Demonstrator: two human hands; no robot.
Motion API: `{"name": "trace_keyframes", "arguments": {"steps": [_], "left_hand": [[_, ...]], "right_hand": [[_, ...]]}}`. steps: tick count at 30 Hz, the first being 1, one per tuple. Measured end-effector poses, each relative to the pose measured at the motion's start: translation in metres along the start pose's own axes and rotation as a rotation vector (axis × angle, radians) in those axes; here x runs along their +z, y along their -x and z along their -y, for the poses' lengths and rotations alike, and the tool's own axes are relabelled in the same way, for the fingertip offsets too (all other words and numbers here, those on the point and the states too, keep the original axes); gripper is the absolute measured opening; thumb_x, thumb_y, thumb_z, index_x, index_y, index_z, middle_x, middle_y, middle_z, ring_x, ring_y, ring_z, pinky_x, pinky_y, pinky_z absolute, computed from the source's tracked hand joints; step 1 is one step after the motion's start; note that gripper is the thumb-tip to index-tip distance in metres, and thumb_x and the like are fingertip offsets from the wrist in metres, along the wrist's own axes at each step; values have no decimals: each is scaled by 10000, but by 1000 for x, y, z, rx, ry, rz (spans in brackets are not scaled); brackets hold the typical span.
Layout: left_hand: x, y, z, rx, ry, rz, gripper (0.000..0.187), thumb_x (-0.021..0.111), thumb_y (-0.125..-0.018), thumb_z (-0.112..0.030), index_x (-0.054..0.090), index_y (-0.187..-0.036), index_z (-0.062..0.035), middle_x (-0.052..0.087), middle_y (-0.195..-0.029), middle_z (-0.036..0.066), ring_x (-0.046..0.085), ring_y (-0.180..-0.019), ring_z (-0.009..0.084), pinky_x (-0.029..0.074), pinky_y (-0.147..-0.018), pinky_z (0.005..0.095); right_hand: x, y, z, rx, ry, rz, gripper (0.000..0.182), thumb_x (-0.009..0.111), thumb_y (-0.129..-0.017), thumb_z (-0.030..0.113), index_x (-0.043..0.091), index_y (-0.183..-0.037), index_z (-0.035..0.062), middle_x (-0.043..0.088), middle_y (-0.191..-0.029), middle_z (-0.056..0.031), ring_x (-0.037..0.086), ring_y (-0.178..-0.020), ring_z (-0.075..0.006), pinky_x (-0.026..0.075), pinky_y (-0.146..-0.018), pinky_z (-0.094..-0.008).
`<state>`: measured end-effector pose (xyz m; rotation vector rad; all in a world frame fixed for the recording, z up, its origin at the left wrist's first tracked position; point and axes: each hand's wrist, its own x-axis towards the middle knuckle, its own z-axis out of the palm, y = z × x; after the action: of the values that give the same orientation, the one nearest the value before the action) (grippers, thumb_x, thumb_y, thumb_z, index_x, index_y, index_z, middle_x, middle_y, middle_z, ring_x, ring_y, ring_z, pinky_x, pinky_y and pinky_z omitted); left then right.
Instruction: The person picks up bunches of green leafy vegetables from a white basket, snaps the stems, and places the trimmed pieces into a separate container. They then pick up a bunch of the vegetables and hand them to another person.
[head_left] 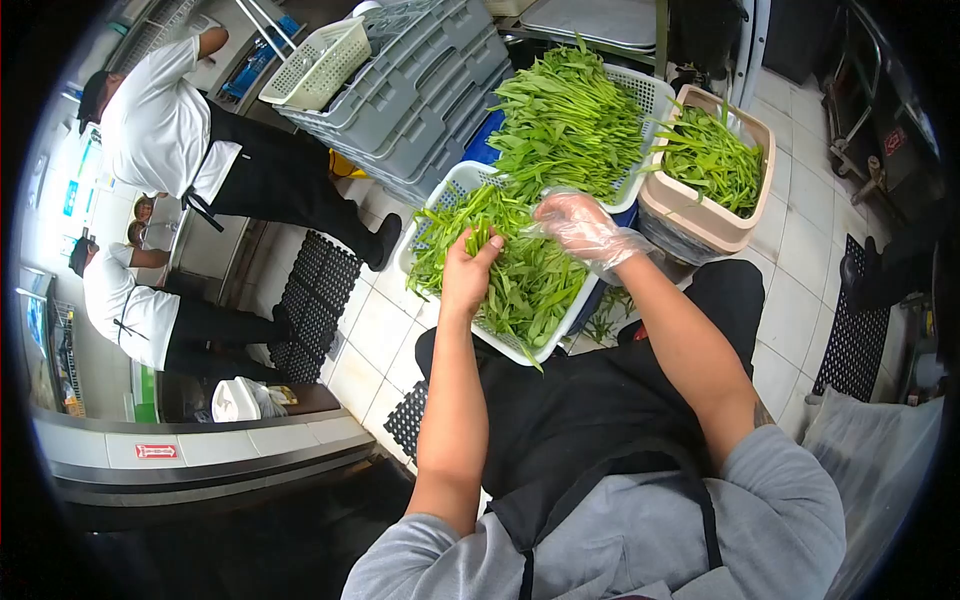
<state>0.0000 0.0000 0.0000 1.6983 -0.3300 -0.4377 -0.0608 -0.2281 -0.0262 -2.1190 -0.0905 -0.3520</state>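
My left hand [470,272] is bare and closed on some leafy greens [483,212], thumb against fingers, over the nearer white basket [545,352]. My right hand [582,226] wears a clear plastic glove and hovers just right of it, fingers curled together; what they hold, if anything, is hidden. Loose green leaves fill the nearer basket. Behind it, a second white basket [655,95] carries a tall bundle of long-stemmed greens [570,120], laid mostly side by side. To the right, a beige bin [745,232] is heaped with cut green stems and leaves [712,160].
Stacked grey crates [400,110] stand at the back left, a small cream basket [320,65] on top. Two people in white shirts [150,130] stand at the left counter. Black floor mats [312,300] lie on white tiles. Another person's dark shoe [850,272] shows at right.
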Motion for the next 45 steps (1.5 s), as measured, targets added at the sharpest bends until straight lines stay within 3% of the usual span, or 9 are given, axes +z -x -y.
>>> {"name": "trace_keyframes", "arguments": {"steps": [5, 13, 15, 20, 22, 27, 28, 33, 45], "left_hand": [[-8, 0, -14, 40, 174, -71, 207, 635, -1005, -156, 621, -1175, -39, 702, -1007, 44, 625, -932, 137, 484, -881, 306], [1, 24, -77, 374, -478, -82, 277, 761, -914, -120, 693, -1166, -29, 700, -947, 47, 622, -843, 103, 521, -785, 294], [14, 19, -70, 566, -609, -80, 402, 818, -826, -119, 691, -1197, -29, 733, -989, 143, 684, -799, 221, 545, -776, 345], [33, 14, -38, 144, -659, -93, 358, 733, -873, -149, 668, -1202, -24, 720, -1010, 237, 680, -959, 433, 520, -863, 461], [26, 21, -32, 124, -679, -164, 335, 714, -884, -154, 670, -1188, -18, 714, -976, 250, 677, -953, 436, 518, -853, 464], [-19, 26, 6, 247, -650, -384, 246, 720, -881, -146, 709, -1094, -24, 738, -914, 189, 702, -867, 369, 532, -818, 428], [-21, 34, -2, 115, -440, -364, 201, 730, -886, -129, 713, -1051, -14, 741, -874, 103, 692, -809, 242, 530, -785, 359], [-36, 50, -22, 7, -234, -351, 161, 743, -899, -126, 705, -987, 3, 703, -832, 14, 618, -756, 112, 503, -742, 281], [7, 21, -36, 218, -606, -200, 246, 747, -870, -206, 740, -1039, -26, 744, -865, 161, 702, -773, 249, 532, -753, 383]], "right_hand": [[-12, -6, -10, 32, 54, 75, 271, 620, -846, 197, 723, -1040, 38, 722, -1026, -195, 686, -1003, -373, 532, -926, -439], [-20, 2, -8, 117, -63, 103, 277, 659, -842, 228, 714, -1026, 28, 715, -1009, -179, 691, -955, -332, 535, -890, -414], [-20, -2, 7, 141, -177, 124, 284, 676, -837, 232, 705, -1032, 27, 710, -998, -170, 691, -928, -302, 538, -869, -396], [-8, -10, 31, -13, -269, -13, 340, 728, -835, 277, 685, -1066, 31, 702, -970, -154, 687, -891, -270, 542, -833, -380], [-12, -6, 41, 159, -269, 0, 329, 723, -853, 266, 686, -1094, 45, 715, -969, -166, 698, -896, -313, 544, -842, -412], [26, -5, -35, -87, 367, 22, 278, 598, -876, 139, 702, -1124, 67, 723, -1000, -198, 680, -984, -404, 536, -895, -486], [29, -2, -36, -48, 504, 117, 281, 596, -870, 139, 703, -1120, 69, 722, -989, -194, 676, -993, -404, 529, -908, -497], [30, 1, -38, -85, 728, 209, 182, 623, -798, 152, 735, -915, 70, 713, -937, -178, 657, -973, -407, 504, -890, -534], [-19, -26, 30, -64, 63, 136, 298, 683, -835, 262, 728, -1004, 21, 708, -952, -191, 674, -941, -360, 523, -880, -426]]}}
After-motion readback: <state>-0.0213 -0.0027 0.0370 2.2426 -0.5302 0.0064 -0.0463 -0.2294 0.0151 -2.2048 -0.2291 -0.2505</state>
